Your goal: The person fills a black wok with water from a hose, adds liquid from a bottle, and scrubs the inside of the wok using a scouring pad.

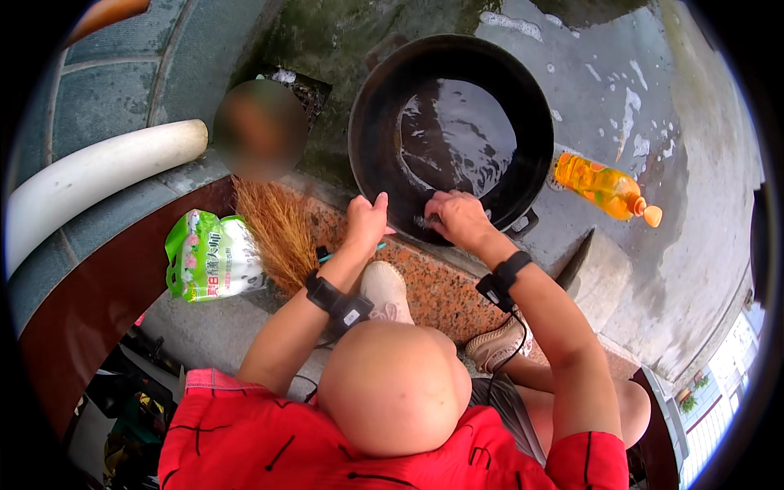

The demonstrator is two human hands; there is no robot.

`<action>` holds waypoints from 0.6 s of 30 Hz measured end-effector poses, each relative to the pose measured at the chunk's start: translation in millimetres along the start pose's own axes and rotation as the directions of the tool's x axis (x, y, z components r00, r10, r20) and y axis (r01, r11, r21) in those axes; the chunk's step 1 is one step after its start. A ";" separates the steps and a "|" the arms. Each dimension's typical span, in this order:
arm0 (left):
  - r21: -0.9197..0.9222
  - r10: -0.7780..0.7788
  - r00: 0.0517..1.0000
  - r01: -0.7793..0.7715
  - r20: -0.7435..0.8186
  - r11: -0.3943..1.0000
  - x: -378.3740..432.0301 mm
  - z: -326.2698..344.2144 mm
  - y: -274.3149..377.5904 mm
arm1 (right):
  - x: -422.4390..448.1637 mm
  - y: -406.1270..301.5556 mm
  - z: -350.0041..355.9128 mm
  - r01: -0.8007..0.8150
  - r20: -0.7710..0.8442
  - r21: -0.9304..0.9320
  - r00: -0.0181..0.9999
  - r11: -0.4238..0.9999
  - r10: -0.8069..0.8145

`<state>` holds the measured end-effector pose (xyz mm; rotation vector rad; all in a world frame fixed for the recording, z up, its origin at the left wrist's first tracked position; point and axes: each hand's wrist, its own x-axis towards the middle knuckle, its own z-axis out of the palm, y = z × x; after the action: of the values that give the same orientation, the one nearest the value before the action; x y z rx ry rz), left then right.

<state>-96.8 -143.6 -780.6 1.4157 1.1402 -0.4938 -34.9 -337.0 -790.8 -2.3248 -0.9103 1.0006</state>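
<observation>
A large black wok (373,147) with water in its bottom stands on the wet concrete in front of me. My left hand (369,222) touches the wok's near left rim, thumb up; its grip is partly hidden. Inside the near wall, my right hand (456,215) has bent fingers around something shiny and greyish, perhaps a scouring pad, too blurred to name surely. An orange bottle of liquid (597,185) with a pump-like cap lies right of the wok. A straw broom head (275,229) rests left of my left hand.
A green and white bag (214,256) bearing writing lies beside the broom. A white plastic pipe (110,165) crosses the tiled ledge at left. Behind the broom is a drain opening (312,92) holding debris. A granite step edge (429,294) runs under my feet. Foam spots the concrete at right.
</observation>
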 end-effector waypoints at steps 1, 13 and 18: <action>-0.002 -0.025 1.000 0.025 -0.004 1.000 -3.3 2.7 2.0 | 3.1 4.5 6.2 -0.068 -0.036 -0.051 0.997 0.996 0.067; 0.027 0.020 1.000 -0.020 0.005 0.999 -7.2 3.1 2.7 | 7.2 -2.8 6.7 -0.063 0.045 -0.118 0.997 0.991 0.069; 0.069 0.006 1.000 -0.006 -0.004 0.998 -18.2 6.0 15.3 | 1.7 -4.3 3.0 -0.126 0.092 -0.119 0.986 0.985 0.137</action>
<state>-89.8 -152.9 -759.0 1.4801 1.1316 -0.5303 -37.9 -332.4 -790.8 -2.4758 -0.8819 1.1562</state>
